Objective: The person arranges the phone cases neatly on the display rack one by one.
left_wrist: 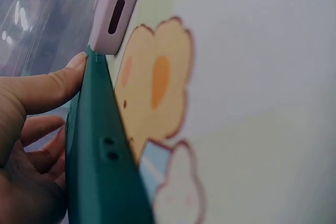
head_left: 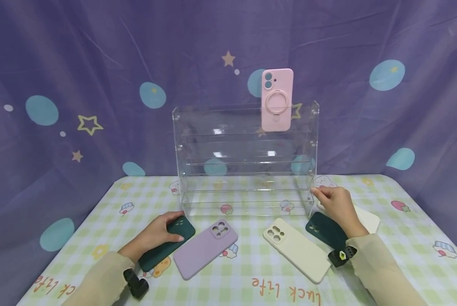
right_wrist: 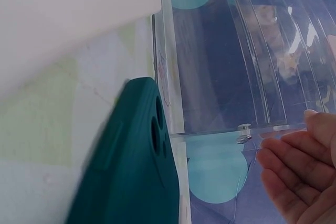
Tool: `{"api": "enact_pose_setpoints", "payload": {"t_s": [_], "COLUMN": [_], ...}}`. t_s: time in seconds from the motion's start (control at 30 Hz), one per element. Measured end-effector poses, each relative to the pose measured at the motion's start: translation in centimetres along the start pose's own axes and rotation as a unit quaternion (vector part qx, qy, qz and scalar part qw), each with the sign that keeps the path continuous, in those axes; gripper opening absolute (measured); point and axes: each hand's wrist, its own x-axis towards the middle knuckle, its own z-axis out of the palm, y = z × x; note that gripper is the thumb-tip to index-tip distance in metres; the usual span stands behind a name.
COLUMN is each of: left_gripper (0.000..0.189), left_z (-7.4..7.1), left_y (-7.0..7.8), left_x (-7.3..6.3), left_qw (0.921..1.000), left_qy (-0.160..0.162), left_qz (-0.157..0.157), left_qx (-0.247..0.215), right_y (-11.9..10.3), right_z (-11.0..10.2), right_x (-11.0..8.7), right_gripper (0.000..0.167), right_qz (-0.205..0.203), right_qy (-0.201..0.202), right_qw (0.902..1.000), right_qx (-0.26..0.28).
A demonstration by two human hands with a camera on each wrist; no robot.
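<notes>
A clear acrylic display rack (head_left: 247, 182) with several tiers stands at the table's back. One pink phone case (head_left: 283, 121) with a ring sits upright on its top tier, at the right. My left hand (head_left: 157, 231) grips a dark green phone case (head_left: 159, 255) lying on the cloth, thumb on one side and fingers at the other. With thumb and fingertips, my right hand (head_left: 337, 206) pinches the front edge of the rack's right side panel. Below that hand lies a second dark green phone case (head_left: 322, 229), partly hidden by the wrist.
A lilac phone case (head_left: 205, 250) and a cream phone case (head_left: 297, 250) lie in front of the rack. Another pale case (head_left: 368, 219) lies partly behind my right wrist. The checked tablecloth (head_left: 247, 280) covers the table; a purple curtain (head_left: 98, 63) hangs behind.
</notes>
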Motion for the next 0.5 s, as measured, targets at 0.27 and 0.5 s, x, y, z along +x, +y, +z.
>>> {"api": "enact_pose_setpoints", "payload": {"t_s": [0.27,0.5], "left_gripper": [0.077,0.046], "left_z": [-0.24,-0.80], "left_y": [0.22,0.70], "left_x": [-0.07,-0.30], "left_qw": [0.9979,0.9915], "left_qy": [0.046,0.114], "left_qz": [0.025,-0.001], "left_qx": [0.037,0.064], "right_y": [0.15,0.27], "right_z": [-0.02,0.03], "right_x": [0.06,0.05], "right_gripper": [0.023,0.024], "right_qz": [-0.015,-0.009], "right_qy": [0.010,0.000], "right_qw": [0.9998,1.0000], "right_qx": [-0.005,-0.002]}}
